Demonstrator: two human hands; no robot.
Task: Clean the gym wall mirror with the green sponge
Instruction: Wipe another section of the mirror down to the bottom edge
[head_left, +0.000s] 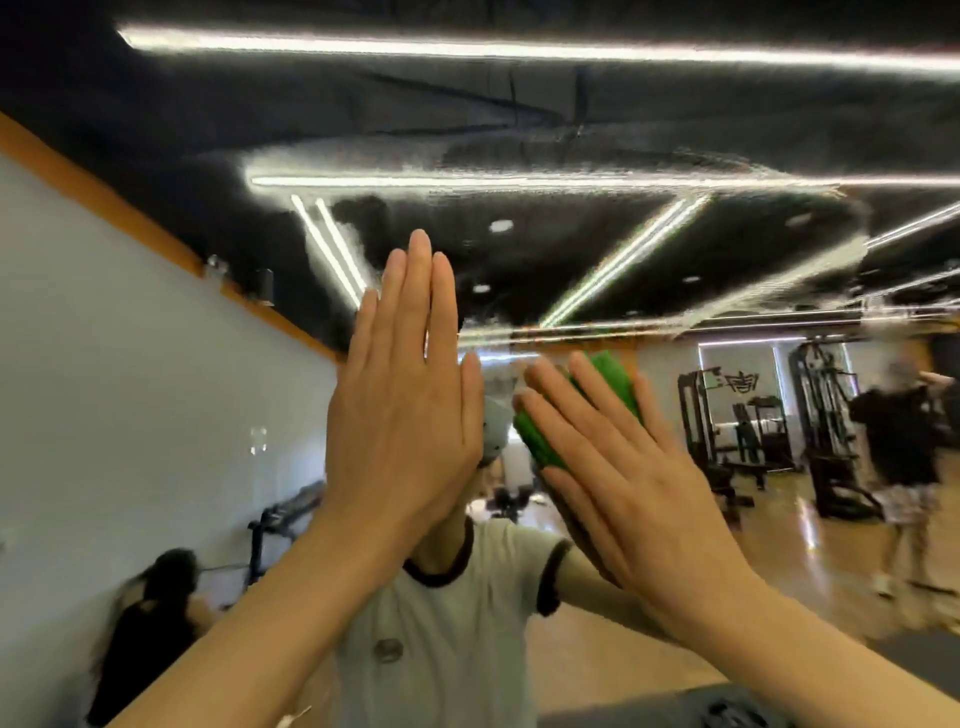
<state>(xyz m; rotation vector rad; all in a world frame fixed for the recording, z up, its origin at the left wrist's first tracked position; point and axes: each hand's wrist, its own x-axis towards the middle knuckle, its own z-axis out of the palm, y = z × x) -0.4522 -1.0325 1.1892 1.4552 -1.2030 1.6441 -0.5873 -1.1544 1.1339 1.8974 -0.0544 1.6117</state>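
Hands raised flat against the mirror (597, 244), seen from the head view; the left hand (400, 410) stands upright with its fingers straight and pressed together, palm toward the glass, holding nothing; the right hand (623, 483) leans to the left, fingers straight and slightly spread, pressing the sponge (613, 382) flat against the mirror; the sponge is green and shows above and left of the fingers, between the hand and the glass, just right of the left hand's thumb; the two hands are near each other but apart. Whether the left palm actually touches the glass cannot be told. The upper mirror carries a smeared, rippled wet patch that distorts the reflected ceiling lights (519, 49); the ceiling there is dark. Below the hands the reflection shows the person's pale shirt (452, 623) with dark trim at collar and sleeve; on the left runs a pale wall (130, 415) topped by an orange band; a dark-haired person (150, 623) sits low by that wall, blurred; to the right stand gym machines (826, 415) on a glossy wooden floor (779, 545), and another blurred person (904, 441) in dark clothes stands at the far right.
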